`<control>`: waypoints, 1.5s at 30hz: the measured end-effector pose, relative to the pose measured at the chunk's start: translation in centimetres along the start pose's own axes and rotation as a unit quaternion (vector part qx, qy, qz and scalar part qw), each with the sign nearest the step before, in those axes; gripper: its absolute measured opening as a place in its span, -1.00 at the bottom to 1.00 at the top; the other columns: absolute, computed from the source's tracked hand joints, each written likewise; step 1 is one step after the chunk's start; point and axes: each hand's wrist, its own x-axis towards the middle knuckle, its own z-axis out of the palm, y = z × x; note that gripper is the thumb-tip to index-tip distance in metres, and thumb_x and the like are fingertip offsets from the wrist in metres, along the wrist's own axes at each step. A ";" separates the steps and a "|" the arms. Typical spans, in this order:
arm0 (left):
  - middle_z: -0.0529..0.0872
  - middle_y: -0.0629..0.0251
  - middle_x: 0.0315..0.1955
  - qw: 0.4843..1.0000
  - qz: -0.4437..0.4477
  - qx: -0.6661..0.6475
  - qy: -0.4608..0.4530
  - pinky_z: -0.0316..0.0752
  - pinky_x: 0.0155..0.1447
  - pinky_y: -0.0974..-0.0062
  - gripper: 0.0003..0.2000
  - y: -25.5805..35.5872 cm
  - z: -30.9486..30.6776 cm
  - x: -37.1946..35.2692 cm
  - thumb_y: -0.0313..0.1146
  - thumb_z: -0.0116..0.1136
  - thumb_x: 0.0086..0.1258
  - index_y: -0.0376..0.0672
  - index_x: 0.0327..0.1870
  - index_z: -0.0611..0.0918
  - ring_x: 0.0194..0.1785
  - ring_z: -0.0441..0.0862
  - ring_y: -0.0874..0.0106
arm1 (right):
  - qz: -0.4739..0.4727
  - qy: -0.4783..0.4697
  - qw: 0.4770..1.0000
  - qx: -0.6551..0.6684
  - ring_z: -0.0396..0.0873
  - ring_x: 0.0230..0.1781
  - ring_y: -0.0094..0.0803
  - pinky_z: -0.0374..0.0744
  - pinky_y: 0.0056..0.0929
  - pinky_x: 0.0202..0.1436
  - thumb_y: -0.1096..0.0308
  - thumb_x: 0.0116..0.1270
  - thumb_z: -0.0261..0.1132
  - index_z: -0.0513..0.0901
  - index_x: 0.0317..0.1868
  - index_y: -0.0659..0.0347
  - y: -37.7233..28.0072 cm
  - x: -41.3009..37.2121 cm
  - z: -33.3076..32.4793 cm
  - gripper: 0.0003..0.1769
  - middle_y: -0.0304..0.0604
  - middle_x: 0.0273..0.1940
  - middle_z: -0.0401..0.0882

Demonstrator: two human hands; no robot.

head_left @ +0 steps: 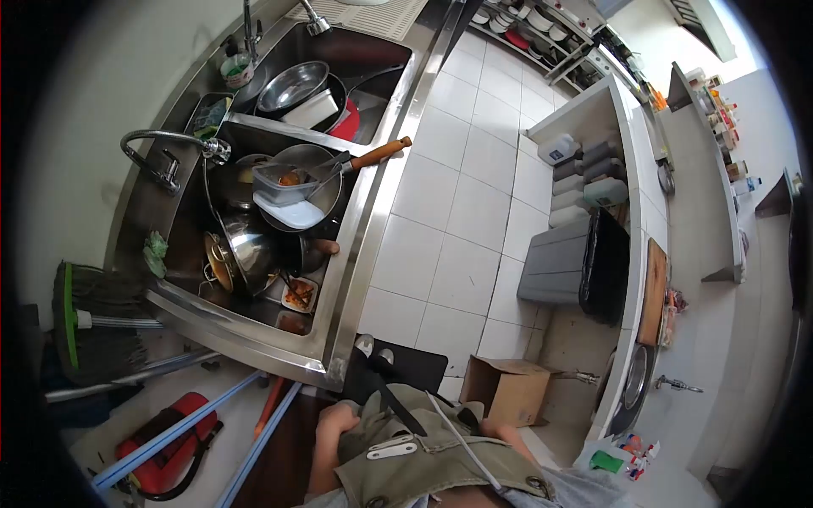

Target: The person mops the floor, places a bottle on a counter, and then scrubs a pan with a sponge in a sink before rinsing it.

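Note:
My own body fills the bottom middle, in an olive apron (423, 457) with a strap across it. My left hand (334, 419) rests against the apron's left side, and its fingers are hidden. Only a patch of my right hand (508, 433) shows at the apron's right edge, beside a cardboard box (508, 389). Neither hand touches the steel sink (339, 288) just ahead to the left. The sink is piled with pots, a steel bowl (250, 250), a plastic container (284, 182) and a pan with a wooden handle (381, 152).
A faucet (165, 148) arches over the near basin, and a second basin (296, 85) holds more bowls. A white tiled floor (457, 195) runs ahead. A grey bin (559, 262) and jugs sit under the right counter (677, 195). A mop (93, 322), blue poles and a red canister (169, 449) lie at left.

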 end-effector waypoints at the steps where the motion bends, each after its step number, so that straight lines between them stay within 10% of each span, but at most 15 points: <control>1: 0.64 0.09 -0.19 1.000 0.006 0.007 0.014 0.48 -0.03 0.30 -0.62 0.1 -0.1 0.1 -0.02 0.14 0.06 -0.15 -0.26 0.67 -0.10 0.60 0.15 | 0.032 0.049 0.995 0.084 0.52 -0.02 -0.01 0.49 -0.20 -0.01 0.20 0.14 0.09 0.59 -0.09 0.26 2.4 3.4 3.2 -0.60 0.10 -0.04 0.54; 11: 0.65 0.09 -0.19 0.998 -0.035 -0.030 0.046 0.49 -0.03 0.31 -0.62 1.4 -0.5 -2.1 -0.08 0.21 0.04 -0.20 -0.23 0.65 -0.07 0.60 0.19 | -0.082 0.134 0.986 0.052 0.56 -0.10 -0.09 0.48 -0.22 -0.07 0.12 0.13 0.15 0.58 -0.08 0.15 -1.2 1.9 1.1 -0.60 0.09 -0.21 0.59; 14: 0.65 0.08 -0.20 0.998 -0.029 -0.018 0.048 0.49 -0.03 0.31 -0.63 1.2 0.1 -1.5 -0.09 0.21 0.04 -0.21 -0.25 0.66 -0.08 0.60 0.17 | -0.280 0.162 0.853 0.409 0.54 -0.28 -0.29 0.45 -0.36 -0.12 0.12 0.22 0.08 0.57 -0.16 0.22 -5.8 -1.6 0.6 -0.64 -0.06 -0.33 0.59; 26: 0.65 0.00 -0.24 0.989 -0.026 -0.043 0.141 0.50 -0.04 0.25 -0.64 0.1 -1.8 -3.0 -0.10 0.17 0.06 -0.24 -0.29 0.67 -0.14 0.61 0.09 | -0.257 -0.050 0.845 0.467 0.42 -0.14 -0.44 0.36 -0.47 -0.03 0.16 0.33 -0.10 0.49 -0.10 0.26 -10.5 6.9 2.0 -0.62 -0.26 -0.16 0.50; 45: 0.64 0.02 -0.45 0.898 0.052 -0.257 0.353 0.46 -0.19 0.25 -0.73 1.0 -11.3 -8.4 -0.16 0.12 0.16 -0.24 -0.41 0.57 -0.28 0.59 0.07 | -0.277 -0.025 0.863 0.422 0.37 -0.11 -0.44 0.34 -0.44 -0.03 0.15 0.37 -0.18 0.45 -0.08 0.22 -8.6 5.3 -0.8 -0.61 -0.25 -0.12 0.46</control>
